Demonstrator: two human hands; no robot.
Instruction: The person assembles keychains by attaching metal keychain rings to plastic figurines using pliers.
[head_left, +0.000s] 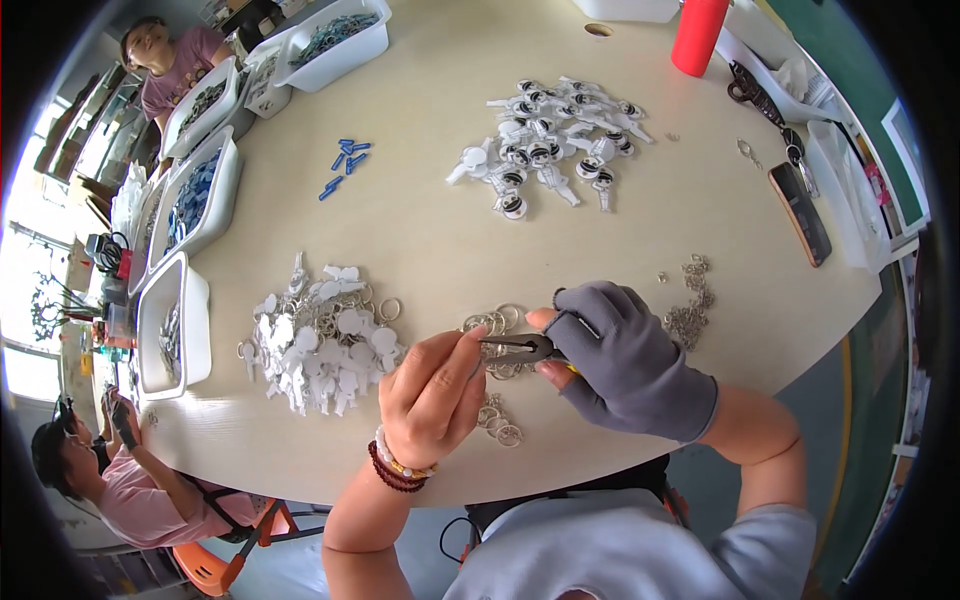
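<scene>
My right hand [635, 365], in a grey fingerless glove, is wrapped round a pair of pliers [530, 347], whose dark jaws point left. My bare left hand [432, 395], with beaded bracelets at the wrist, is pinched closed at the plier tips. Whatever lies between its fingers is too small and hidden to make out. Beneath both hands sit loose metal split rings [509, 436], partly covered by the fingers and pliers. Left of my left hand is a heap of white flat pieces [320, 350] with metal rings among them.
Farther off lies a pile of white pieces with black-striped discs [545, 150]. Small metal links [690, 315] lie right of my glove. Blue pieces [345, 160], a red bottle [699, 38], a phone [800, 213] and white bins [205, 230] stand around. Two other people sit at the left.
</scene>
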